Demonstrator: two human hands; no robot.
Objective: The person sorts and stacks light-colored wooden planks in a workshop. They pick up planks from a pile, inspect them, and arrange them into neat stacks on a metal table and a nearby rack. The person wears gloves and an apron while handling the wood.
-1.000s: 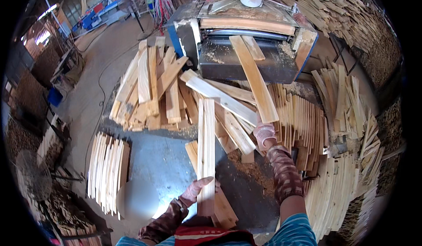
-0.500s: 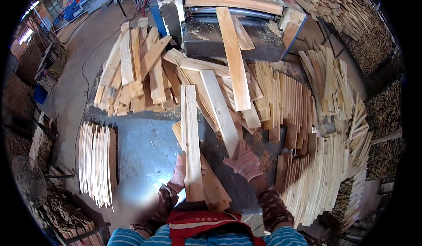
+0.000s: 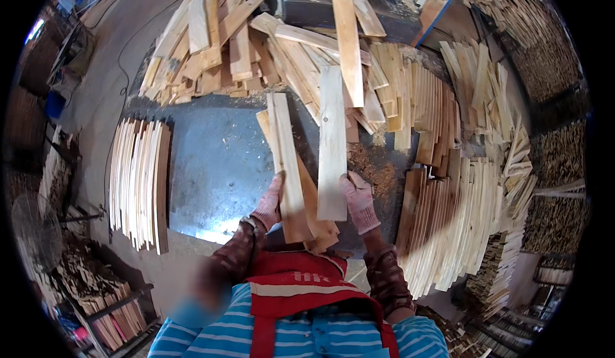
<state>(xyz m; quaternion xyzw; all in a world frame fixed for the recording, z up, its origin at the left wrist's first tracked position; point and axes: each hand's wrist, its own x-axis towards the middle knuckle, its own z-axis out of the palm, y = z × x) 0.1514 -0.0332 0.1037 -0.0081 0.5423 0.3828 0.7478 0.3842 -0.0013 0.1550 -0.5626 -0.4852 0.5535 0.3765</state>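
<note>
My gloved left hand (image 3: 270,199) is closed on the left edge of narrow wooden boards (image 3: 289,185), which lean slightly and seem to be two pressed together. My right hand (image 3: 360,198), also gloved, grips the lower right edge of a pale wooden board (image 3: 332,146) standing almost straight away from me. Another, browner board (image 3: 309,195) lies slantwise beneath the left-hand boards, partly covered by them. Most of the left fingers are hidden behind the wood.
A dark metal table (image 3: 214,166) spans the front. Neatly stacked boards (image 3: 138,185) stand at its left, more stacked boards (image 3: 455,223) at its right. A jumbled board pile (image 3: 211,44) lies beyond. Behind it is a machine (image 3: 307,2); sawdust (image 3: 375,169) lies near my right hand.
My right hand has closed on the pale board and drawn it nearer, turning it straighter. The left-hand boards have tilted, their tops leaning left. The view has tipped down toward me.
</note>
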